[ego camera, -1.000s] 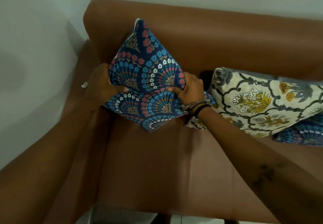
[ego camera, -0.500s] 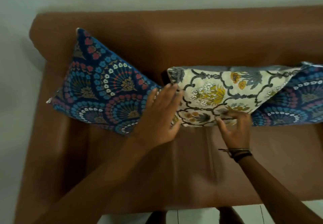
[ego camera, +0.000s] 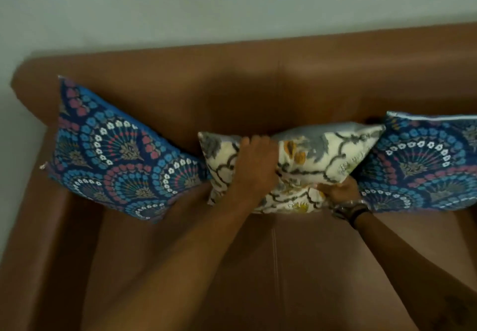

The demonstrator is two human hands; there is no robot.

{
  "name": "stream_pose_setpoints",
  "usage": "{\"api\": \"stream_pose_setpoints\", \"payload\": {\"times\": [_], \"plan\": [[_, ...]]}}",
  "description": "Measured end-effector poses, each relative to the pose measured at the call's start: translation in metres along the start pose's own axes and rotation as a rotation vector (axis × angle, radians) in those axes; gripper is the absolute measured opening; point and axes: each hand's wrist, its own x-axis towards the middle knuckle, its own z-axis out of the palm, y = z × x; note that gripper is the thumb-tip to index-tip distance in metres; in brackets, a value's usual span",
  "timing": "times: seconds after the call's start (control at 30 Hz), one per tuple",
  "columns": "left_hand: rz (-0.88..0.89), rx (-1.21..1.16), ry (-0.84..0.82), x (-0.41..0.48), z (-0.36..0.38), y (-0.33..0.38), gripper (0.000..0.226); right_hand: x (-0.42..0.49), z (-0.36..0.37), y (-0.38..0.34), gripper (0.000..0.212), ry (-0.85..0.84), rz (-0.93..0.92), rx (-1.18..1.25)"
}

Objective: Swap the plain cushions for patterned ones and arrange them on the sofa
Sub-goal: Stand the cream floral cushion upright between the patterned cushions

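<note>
Three patterned cushions lean against the backrest of the brown leather sofa (ego camera: pixel 284 82). A blue fan-patterned cushion (ego camera: pixel 113 155) rests at the left end, tilted on a corner. In the middle is a cream floral cushion (ego camera: pixel 333 155) with a grey back. My left hand (ego camera: pixel 254 165) grips its upper left part, squeezing the fabric. My right hand (ego camera: pixel 340 192), with bracelets on the wrist, holds its lower right edge. Another blue fan-patterned cushion (ego camera: pixel 428 165) stands at the right, partly cut off by the frame edge.
The sofa's left armrest (ego camera: pixel 31 201) runs down the left side. A pale wall (ego camera: pixel 206 8) rises behind the backrest. The seat (ego camera: pixel 258 266) has a seam down its middle below the floral cushion.
Both hands let go of the left blue cushion and moved right to the floral cushion. They now grip it, the left hand on top, the right at the lower edge.
</note>
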Motion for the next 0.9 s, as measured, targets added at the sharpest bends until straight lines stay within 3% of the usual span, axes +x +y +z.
{"api": "stream_pose_setpoints", "payload": {"times": [0.07,0.13,0.23,0.33,0.43,0.53,0.67,0.77,0.9], "plan": [[0.028,-0.029,-0.006,-0.014,-0.002,0.022,0.044,-0.009,-0.015,0.008,0.038,0.061,0.032,0.029],[0.052,-0.044,0.018,-0.028,-0.003,0.037,0.043,-0.021,-0.034,0.017,0.038,0.093,0.026,0.011],[0.043,-0.097,0.098,-0.038,-0.011,0.037,0.041,-0.036,-0.061,0.017,0.028,0.119,-0.148,-0.009],[0.022,-0.165,0.143,-0.038,-0.023,0.024,0.038,-0.047,-0.071,-0.007,0.041,0.053,-0.277,-0.038],[-0.028,-0.275,0.238,-0.047,-0.026,0.007,0.036,-0.059,-0.074,-0.043,0.038,0.023,-0.418,-0.083],[-0.136,-0.411,0.331,-0.066,-0.013,-0.02,0.035,-0.074,-0.071,-0.088,0.053,-0.025,-0.578,-0.217],[-0.286,-0.651,0.262,-0.078,0.003,-0.062,0.028,-0.074,-0.048,-0.147,0.046,-0.123,-0.732,-0.454],[-0.384,-0.728,0.179,-0.065,0.01,-0.095,0.047,-0.067,-0.026,-0.183,0.044,-0.05,-0.836,-0.636],[-0.473,-0.764,0.096,-0.051,0.017,-0.119,0.075,-0.058,-0.007,-0.212,0.045,-0.018,-0.784,-0.773]]}}
